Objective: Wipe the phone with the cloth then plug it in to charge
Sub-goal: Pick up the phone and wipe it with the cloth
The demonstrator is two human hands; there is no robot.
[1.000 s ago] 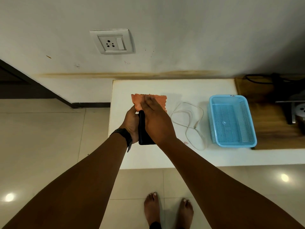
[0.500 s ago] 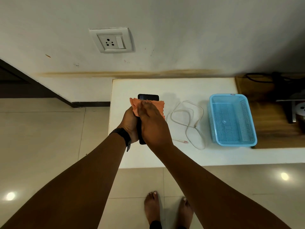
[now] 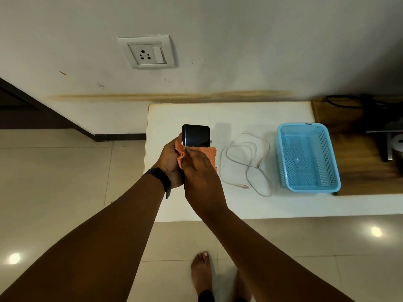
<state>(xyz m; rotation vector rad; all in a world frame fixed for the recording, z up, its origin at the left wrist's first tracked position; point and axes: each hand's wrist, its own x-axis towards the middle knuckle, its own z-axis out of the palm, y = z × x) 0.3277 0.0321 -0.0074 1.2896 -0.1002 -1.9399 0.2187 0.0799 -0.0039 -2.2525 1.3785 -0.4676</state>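
Note:
A black phone [image 3: 195, 135] is held upright above the white table [image 3: 239, 114], its dark screen facing me. My left hand [image 3: 171, 159] grips its lower part from the left. My right hand [image 3: 199, 168] presses an orange cloth [image 3: 209, 154] against the phone's lower half, fingers laid over the cloth. The phone's bottom end is hidden behind cloth and hands. A white charging cable [image 3: 245, 158] lies looped on the table to the right, its plug end [image 3: 245, 186] near the front.
A light blue plastic basket [image 3: 306, 156] stands right of the cable. A wall socket with a switch [image 3: 149, 52] sits above the table's left end. A wooden surface [image 3: 366, 171] with dark cables adjoins the table at right. My bare feet [image 3: 201, 273] stand on tiled floor.
The cloth under my right hand has slid down the phone toward me, uncovering the top half of the screen. My left hand keeps holding the phone.

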